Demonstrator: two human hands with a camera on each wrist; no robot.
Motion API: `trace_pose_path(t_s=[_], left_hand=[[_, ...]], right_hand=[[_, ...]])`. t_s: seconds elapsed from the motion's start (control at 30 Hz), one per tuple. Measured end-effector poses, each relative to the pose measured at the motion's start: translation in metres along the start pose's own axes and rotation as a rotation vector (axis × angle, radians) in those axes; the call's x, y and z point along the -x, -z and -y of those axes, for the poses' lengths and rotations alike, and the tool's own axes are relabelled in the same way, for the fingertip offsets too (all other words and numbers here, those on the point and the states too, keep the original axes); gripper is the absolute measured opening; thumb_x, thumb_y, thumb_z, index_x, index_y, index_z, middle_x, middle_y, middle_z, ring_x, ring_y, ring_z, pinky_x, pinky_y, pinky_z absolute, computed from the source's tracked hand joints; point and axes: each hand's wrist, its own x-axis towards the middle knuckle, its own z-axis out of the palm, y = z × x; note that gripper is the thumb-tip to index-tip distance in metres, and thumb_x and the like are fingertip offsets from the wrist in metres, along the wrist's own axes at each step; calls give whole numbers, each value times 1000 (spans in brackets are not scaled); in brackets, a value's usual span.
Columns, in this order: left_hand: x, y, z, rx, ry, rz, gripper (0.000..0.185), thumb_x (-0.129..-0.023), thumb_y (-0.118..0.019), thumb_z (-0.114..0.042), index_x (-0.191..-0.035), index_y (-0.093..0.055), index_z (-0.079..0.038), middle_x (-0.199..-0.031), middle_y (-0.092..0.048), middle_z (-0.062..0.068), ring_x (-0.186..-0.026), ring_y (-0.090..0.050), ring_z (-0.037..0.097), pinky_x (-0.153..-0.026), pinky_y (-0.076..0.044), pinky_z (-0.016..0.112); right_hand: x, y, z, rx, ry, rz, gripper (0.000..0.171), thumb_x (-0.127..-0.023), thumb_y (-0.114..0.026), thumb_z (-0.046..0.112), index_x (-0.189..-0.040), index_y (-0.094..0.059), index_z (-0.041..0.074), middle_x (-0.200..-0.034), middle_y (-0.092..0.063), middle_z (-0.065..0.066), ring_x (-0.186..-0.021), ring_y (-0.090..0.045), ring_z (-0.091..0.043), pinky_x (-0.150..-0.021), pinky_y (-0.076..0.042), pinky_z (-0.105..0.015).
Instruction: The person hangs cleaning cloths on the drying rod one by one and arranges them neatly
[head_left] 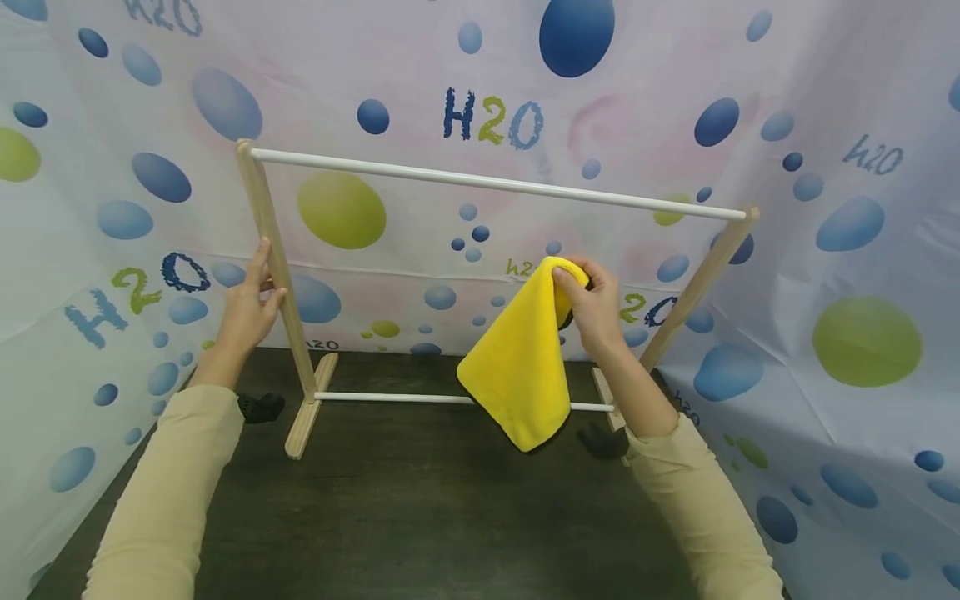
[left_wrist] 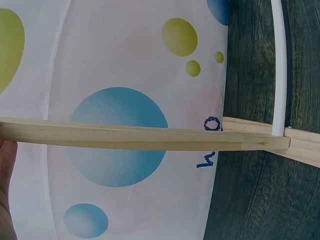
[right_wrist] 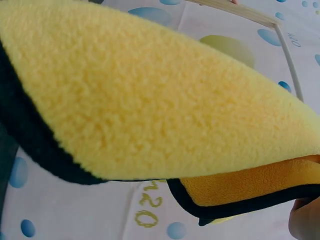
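A wooden drying rack with a white top rail stands on a dark table. My left hand grips the rack's left upright; that upright crosses the left wrist view, with only the hand's edge showing. My right hand pinches the top corner of a yellow fleece cloth, which hangs in front of the rack, below the top rail. The black-edged cloth fills the right wrist view.
A lower white rail joins the rack's wooden feet. A backdrop printed with blue and green bubbles encloses the table on the back and both sides. Cream sleeves cover both forearms.
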Motion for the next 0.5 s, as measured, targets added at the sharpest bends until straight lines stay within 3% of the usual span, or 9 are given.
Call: trace_pose_path(t_s=[0.5], left_hand=[[1,-2,0,-4,14,2,82,-85,-51,13,-147,-9,-19,-125,-44,37,-98,-52,53,-77,-46,59]], right_hand=[[-28,-5,37,-48,94,-29,9,-86,-59,5,-94,-63,3,-84,-57,0,-66,-51,-11,-58,-45,-17]])
